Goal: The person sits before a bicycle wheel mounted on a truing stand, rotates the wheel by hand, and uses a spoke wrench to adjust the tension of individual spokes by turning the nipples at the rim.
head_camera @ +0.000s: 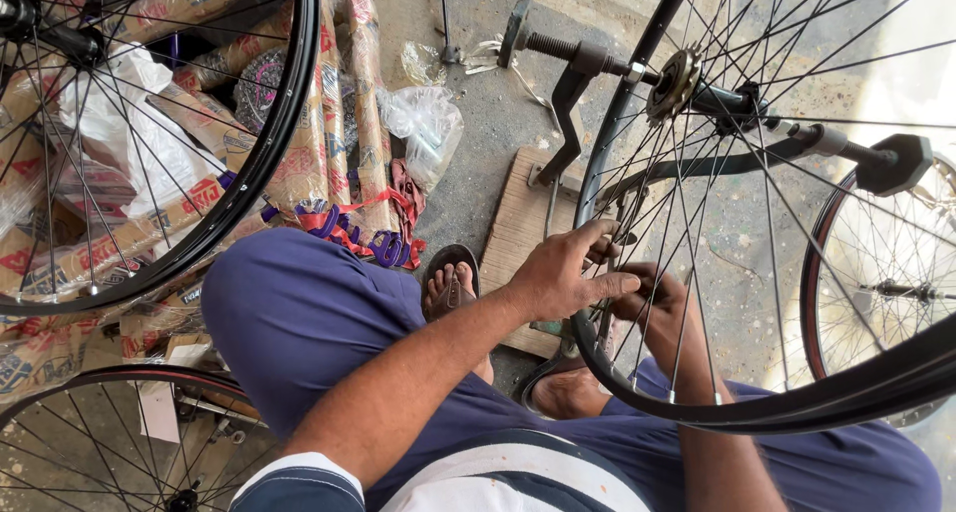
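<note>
A black bicycle wheel rim [637, 397] with thin steel spokes stands upright in a black truing stand [568, 124], its hub and small sprocket [673, 82] held on the stand's axle. My left hand [560, 273] rests on the near part of the rim, fingers spread over the spokes. My right hand [659, 308] reaches in behind the spokes and pinches at a spoke close to the rim; whether it holds a small tool is hidden. I sit with blue trousers, one sandalled foot [450, 285] on the ground below my left arm.
A second black wheel [261, 163] leans at the left over several paper-wrapped rims [339, 114] and plastic bags. Another wheel [110, 442] lies at the lower left, and one with a red-edged rim [812, 293] at the right. The stand sits on a wooden board [518, 223] on concrete.
</note>
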